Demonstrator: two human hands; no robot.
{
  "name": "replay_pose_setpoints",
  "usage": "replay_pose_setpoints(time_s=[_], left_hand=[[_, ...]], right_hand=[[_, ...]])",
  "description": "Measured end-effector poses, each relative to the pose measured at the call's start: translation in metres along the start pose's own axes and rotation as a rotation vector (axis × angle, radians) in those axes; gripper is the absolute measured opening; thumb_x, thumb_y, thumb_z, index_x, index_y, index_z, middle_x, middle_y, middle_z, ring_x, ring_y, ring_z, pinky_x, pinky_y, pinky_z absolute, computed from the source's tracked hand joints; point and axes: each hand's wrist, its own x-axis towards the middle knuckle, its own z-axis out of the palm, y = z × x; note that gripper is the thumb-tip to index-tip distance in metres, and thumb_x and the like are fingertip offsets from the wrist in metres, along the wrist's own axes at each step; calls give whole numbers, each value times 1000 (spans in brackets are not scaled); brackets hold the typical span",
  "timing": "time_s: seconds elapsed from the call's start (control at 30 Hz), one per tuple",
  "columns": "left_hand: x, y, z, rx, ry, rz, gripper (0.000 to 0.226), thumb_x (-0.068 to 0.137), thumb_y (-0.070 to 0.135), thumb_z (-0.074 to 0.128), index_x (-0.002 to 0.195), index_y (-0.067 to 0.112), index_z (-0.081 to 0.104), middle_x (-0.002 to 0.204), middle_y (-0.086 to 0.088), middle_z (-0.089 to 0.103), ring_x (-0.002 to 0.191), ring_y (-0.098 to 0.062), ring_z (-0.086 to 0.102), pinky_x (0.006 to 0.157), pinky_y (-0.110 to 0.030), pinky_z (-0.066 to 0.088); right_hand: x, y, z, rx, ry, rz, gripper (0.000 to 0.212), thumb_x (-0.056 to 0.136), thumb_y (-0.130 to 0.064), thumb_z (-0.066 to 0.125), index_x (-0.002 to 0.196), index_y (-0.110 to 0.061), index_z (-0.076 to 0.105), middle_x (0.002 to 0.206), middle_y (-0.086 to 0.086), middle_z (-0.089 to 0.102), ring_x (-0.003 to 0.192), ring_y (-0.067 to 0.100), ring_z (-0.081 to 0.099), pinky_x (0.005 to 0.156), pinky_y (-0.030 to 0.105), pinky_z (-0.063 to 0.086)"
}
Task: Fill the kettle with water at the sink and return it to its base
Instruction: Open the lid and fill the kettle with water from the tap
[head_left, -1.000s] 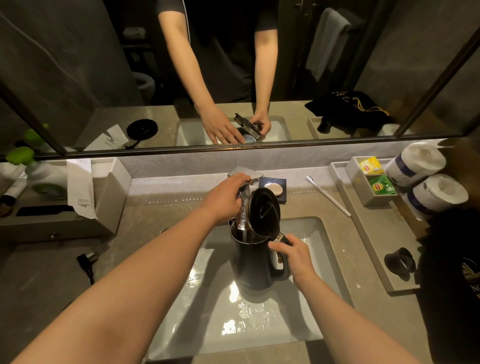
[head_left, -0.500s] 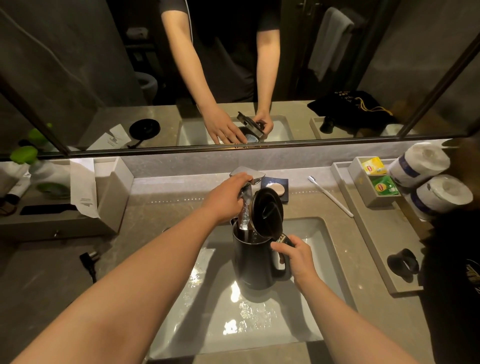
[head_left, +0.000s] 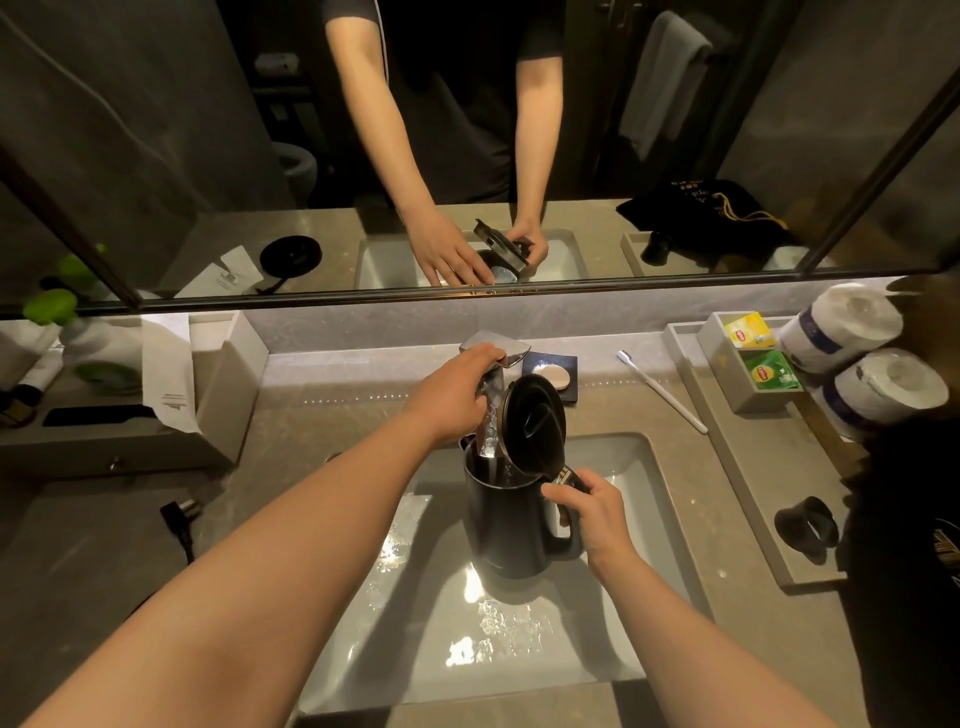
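A dark kettle (head_left: 506, 525) stands upright in the white sink (head_left: 519, 644), its round lid (head_left: 535, 422) tipped open. My right hand (head_left: 589, 512) grips the kettle's handle. My left hand (head_left: 452, 395) rests on the chrome tap (head_left: 498, 347) at the back of the basin. A stream of water (head_left: 491, 428) runs from the tap into the kettle's mouth. The kettle's round black base (head_left: 291, 255) shows only as a reflection in the mirror, on the counter's left. A black plug (head_left: 179, 514) with its cord lies on the counter to the left.
A white toothbrush (head_left: 662, 392) and a soap dish (head_left: 551, 375) lie behind the sink. At right a tray (head_left: 753, 499) holds tea bags (head_left: 769, 370), two paper rolls (head_left: 862, 358) and a black object (head_left: 805, 527). A box (head_left: 218, 395) with green-capped bottles stands at left.
Nothing has visibly moved apart from a slight shift of the view. Water keeps running into the kettle, and both hands stay where they were.
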Motion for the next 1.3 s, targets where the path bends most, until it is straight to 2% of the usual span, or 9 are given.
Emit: replay_pose_setpoints(time_s=[0.2, 0.33, 0.47, 0.6, 0.73, 1.3], left_hand=[[-1, 2, -1, 5, 9, -1, 61, 79, 7, 57, 131, 33, 39, 138, 5, 46, 114, -19, 51, 80, -27, 38], [-1, 2, 0, -4, 5, -6, 61, 79, 7, 57, 131, 34, 39, 138, 6, 46, 114, -18, 52, 80, -28, 41], [-1, 3, 0, 3, 5, -8, 61, 80, 8, 57, 132, 32, 39, 139, 4, 45, 116, -19, 50, 84, -29, 42], [-2, 4, -1, -3, 7, -13, 61, 80, 8, 58, 132, 33, 38, 140, 4, 45, 117, -19, 50, 85, -30, 42], [-1, 4, -1, 1, -5, -19, 63, 79, 8, 58, 134, 31, 38, 142, 4, 44, 119, -20, 49, 87, -31, 41], [-2, 6, -4, -1, -13, -28, 61, 80, 6, 55, 134, 30, 39, 139, 1, 46, 116, -20, 50, 84, -30, 41]], right_hand=[[1, 4, 0, -2, 8, 10, 32, 57, -30, 83, 70, -6, 66, 58, 0, 59, 60, 23, 53, 53, 35, 46], [2, 6, -1, 8, 4, 9, 41, 57, -27, 83, 74, 4, 61, 58, 5, 56, 56, 22, 51, 51, 35, 45], [2, 7, -2, 3, 1, 13, 35, 58, -27, 82, 73, -2, 63, 58, 4, 56, 54, 19, 50, 50, 33, 45], [3, 8, -1, 5, 6, 17, 44, 58, -26, 82, 78, 7, 61, 60, 5, 57, 56, 21, 51, 52, 35, 45], [3, 8, 0, 0, 10, 20, 48, 56, -30, 83, 79, 7, 62, 60, 5, 57, 56, 21, 51, 51, 33, 46], [1, 4, -1, 31, -3, 15, 41, 59, -25, 81, 78, 6, 62, 59, 3, 58, 58, 21, 52, 53, 33, 46]])
